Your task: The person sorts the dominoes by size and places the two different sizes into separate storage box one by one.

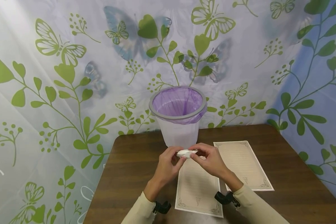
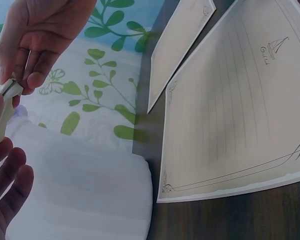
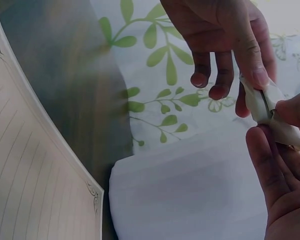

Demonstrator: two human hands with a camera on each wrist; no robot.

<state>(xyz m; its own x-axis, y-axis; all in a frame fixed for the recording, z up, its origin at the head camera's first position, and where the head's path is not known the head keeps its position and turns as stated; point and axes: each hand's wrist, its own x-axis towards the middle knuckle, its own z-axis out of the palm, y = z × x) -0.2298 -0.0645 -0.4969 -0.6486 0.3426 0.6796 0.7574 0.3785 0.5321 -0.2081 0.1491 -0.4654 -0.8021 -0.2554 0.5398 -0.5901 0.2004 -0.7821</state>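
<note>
Both hands meet over the table, just in front of the bin, around a small crumpled wad of cream paper point(image 1: 187, 153). My left hand point(image 1: 167, 165) pinches its left end between thumb and fingers. From the other side, the thumb and fingers of my right hand point(image 1: 210, 160) grip the right end. Up close in the right wrist view, the paper wad point(image 3: 265, 107) looks folded over, with a dark line along a crease. The left hand point(image 3: 230, 45) comes in from above there and the right hand point(image 3: 290, 185) from the lower right.
A white bin point(image 1: 182, 132) with a grey rim and purple liner stands at the table's back edge. Two lined sheets with ornate borders lie on the brown table point(image 1: 134, 174): one sheet point(image 1: 198, 189) below the hands, another sheet point(image 1: 243, 161) to the right. A patterned curtain point(image 1: 100, 77) hangs behind.
</note>
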